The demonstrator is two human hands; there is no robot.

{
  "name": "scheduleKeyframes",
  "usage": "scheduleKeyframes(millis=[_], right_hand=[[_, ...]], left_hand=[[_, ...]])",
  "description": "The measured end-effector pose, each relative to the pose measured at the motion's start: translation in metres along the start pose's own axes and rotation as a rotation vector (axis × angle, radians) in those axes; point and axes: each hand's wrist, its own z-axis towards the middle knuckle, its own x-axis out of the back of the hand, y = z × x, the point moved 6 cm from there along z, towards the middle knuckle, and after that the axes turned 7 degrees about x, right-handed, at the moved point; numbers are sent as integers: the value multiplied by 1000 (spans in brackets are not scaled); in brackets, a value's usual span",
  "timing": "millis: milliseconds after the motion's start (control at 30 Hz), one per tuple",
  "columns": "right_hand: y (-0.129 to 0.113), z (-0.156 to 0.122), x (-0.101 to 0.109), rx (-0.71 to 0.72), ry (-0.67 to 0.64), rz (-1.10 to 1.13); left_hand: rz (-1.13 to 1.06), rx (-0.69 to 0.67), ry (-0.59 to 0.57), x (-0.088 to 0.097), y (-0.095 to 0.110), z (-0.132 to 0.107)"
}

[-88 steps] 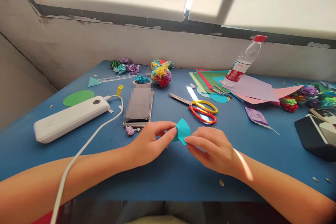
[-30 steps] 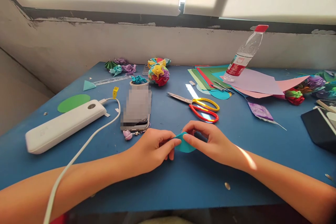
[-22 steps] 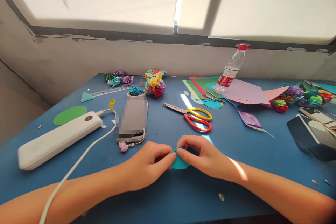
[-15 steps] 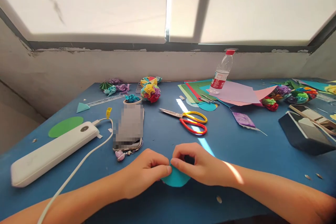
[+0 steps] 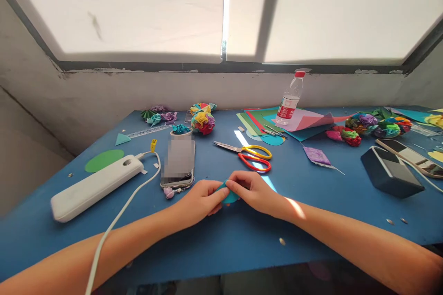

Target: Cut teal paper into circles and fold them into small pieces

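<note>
Over the table (image 5: pixel 207 251) | left hand (image 5: pixel 204 199), right hand (image 5: pixel 255 192): fingers closed, pinching blue paper (image 5: pixel 230 197) between them | scissors (image 5: pixel 241 150) lie beyond

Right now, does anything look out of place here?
Yes: the white cable crosses in front of the left forearm, so it might snag if that arm moves. Whether it touches is unclear.

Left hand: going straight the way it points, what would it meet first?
Most likely the right hand, which holds the same blue paper as the left hand; exact depth is unclear.
</note>
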Motion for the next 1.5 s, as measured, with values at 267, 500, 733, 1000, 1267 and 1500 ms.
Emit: scheduleKeyframes(millis=[267,500,733,1000,1267,1500], right_hand=[[15,28,5,-19,-16,-7],[14,26,7,-13,-42,74],[4,18,13,-16,27,-56],[2,19,15,18,-25,13],[6,15,25,13,45,-62],[-2,11,27,221,191,-364]], left_hand=[[-125,57,60,4,-3,28],[-230,-28,-67,10,5,31],[-313,-27,-124,10,-2,30],[-291,24,-79,13,0,26],[-192,-27,164,27,5,18],[164,-198,358,29,18,10]])
